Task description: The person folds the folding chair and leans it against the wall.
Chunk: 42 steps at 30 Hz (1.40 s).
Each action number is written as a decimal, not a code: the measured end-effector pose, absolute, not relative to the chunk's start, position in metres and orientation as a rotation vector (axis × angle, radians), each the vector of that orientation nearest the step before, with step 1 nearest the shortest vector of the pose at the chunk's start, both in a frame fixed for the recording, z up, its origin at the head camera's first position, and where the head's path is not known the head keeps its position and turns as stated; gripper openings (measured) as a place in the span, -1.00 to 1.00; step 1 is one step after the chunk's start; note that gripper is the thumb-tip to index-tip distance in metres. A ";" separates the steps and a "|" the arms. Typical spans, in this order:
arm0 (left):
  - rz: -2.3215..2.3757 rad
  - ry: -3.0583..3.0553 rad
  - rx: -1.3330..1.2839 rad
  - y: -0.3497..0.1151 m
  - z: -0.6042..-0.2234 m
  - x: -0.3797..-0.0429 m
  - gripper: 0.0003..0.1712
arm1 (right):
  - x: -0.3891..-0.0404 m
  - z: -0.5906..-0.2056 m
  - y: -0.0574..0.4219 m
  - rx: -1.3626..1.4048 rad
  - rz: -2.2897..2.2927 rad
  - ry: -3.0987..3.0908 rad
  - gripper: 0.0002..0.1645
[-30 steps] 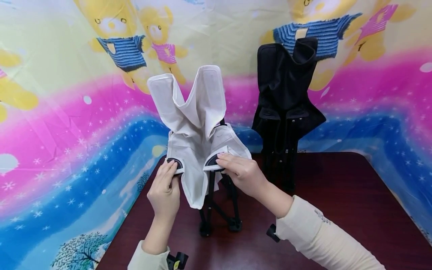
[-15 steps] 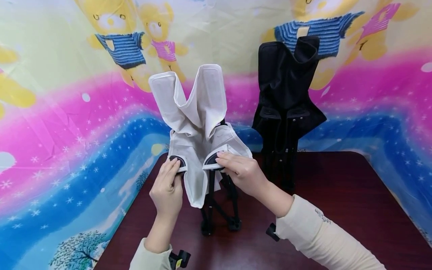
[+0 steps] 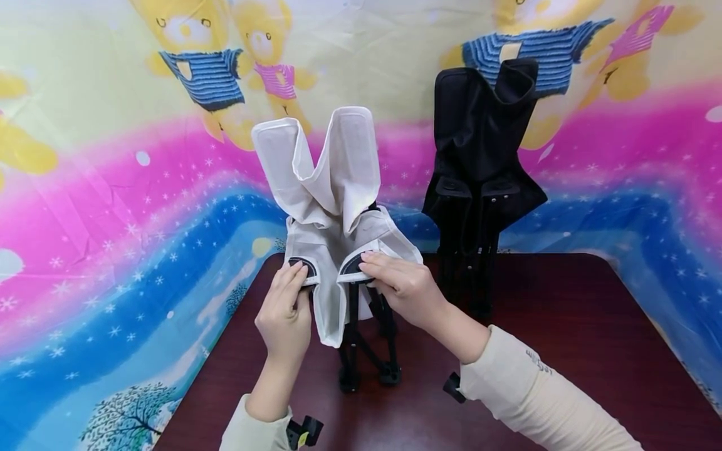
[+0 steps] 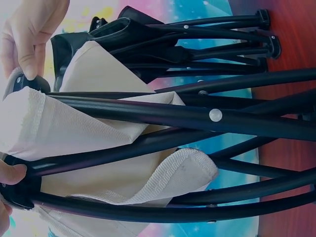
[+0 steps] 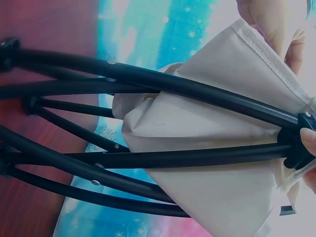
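A folding camp chair [image 3: 333, 200] with off-white fabric and a black tube frame stands partly folded on the table, its back fabric rising in two peaks and its seat sagging in the middle. My left hand [image 3: 284, 316] grips the left front seat corner, fingers over its black patch [image 3: 307, 270]. Opposite it, my right hand [image 3: 408, 285] holds the right front corner by a similar black patch [image 3: 351, 266]. From the left wrist, the crossed legs [image 4: 217, 116] show close together, and my left thumb [image 4: 12, 173] presses the plastic corner joint. My right thumb [image 5: 310, 140] lies on the other joint.
A black folding chair [image 3: 482, 144], likewise folded narrow, stands behind and to the right on the dark red table [image 3: 570, 357]. A cloth backdrop [image 3: 186, 163] printed with bears hangs close behind the table and along its left side.
My left hand has moved a little to the right with its seat corner, so the two front corners are closer together. My right hand has hardly moved.
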<state>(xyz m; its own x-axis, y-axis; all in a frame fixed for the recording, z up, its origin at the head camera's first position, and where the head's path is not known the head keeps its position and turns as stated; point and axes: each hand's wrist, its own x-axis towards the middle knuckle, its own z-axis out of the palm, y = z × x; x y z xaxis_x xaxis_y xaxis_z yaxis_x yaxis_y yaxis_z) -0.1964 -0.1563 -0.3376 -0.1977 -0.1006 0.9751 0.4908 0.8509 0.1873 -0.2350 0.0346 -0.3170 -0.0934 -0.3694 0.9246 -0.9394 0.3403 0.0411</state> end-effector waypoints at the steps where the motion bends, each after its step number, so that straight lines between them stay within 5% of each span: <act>1: -0.551 -1.691 -0.308 -0.156 -0.337 -0.196 -0.70 | -0.235 -0.317 0.035 1.196 0.753 -1.654 -0.67; 42: -0.609 -1.675 -0.345 -0.138 -0.332 -0.199 -0.73 | -0.238 -0.315 0.032 1.216 0.803 -1.649 -0.68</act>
<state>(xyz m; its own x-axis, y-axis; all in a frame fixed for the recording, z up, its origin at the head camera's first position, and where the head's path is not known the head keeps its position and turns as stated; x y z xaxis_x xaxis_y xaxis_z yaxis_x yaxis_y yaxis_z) -0.1987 -0.1377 -0.3318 -0.1973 -0.1072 0.9745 0.5434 0.8154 0.1997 -0.2384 0.0318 -0.3146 -0.1039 -0.3635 0.9258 -0.9529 0.3030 0.0120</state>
